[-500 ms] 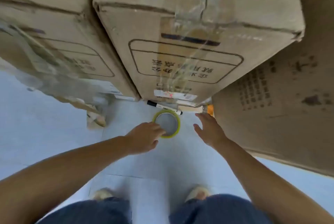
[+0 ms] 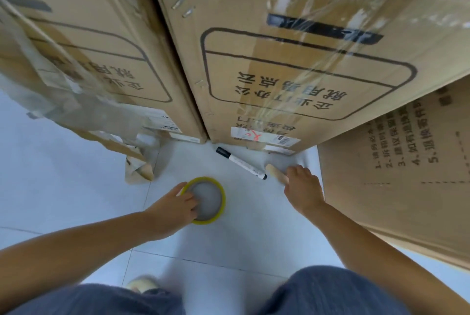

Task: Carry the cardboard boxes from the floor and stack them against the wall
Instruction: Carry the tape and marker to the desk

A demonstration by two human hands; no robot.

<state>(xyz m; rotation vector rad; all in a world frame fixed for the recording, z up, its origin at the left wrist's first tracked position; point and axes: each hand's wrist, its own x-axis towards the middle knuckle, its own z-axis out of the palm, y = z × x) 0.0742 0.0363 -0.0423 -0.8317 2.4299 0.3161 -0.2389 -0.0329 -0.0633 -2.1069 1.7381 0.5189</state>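
Three big cardboard boxes stand on the pale tiled floor: a left box (image 2: 76,22) with torn plastic wrap, a middle box (image 2: 254,34) with a printed label frame and clear tape, and a right box (image 2: 407,174) with printed instructions. My left hand (image 2: 173,210) grips a yellow tape roll (image 2: 220,193) lying on the floor, fingers inside its hole and thumb on the rim. My right hand (image 2: 302,187) curls over a wooden handle (image 2: 274,172) of a tool by the right box; the tool's other end is hidden under the hand.
A white marker with a black cap (image 2: 241,163) lies on the floor between the middle box and my right hand. Torn cardboard and plastic scraps (image 2: 138,169) hang at the left box's foot. My knees and one shoe (image 2: 142,284) show below.
The view has dropped closer to the floor. My left hand has moved onto the tape roll and taken hold of it. My right hand has come down onto the wooden handle.
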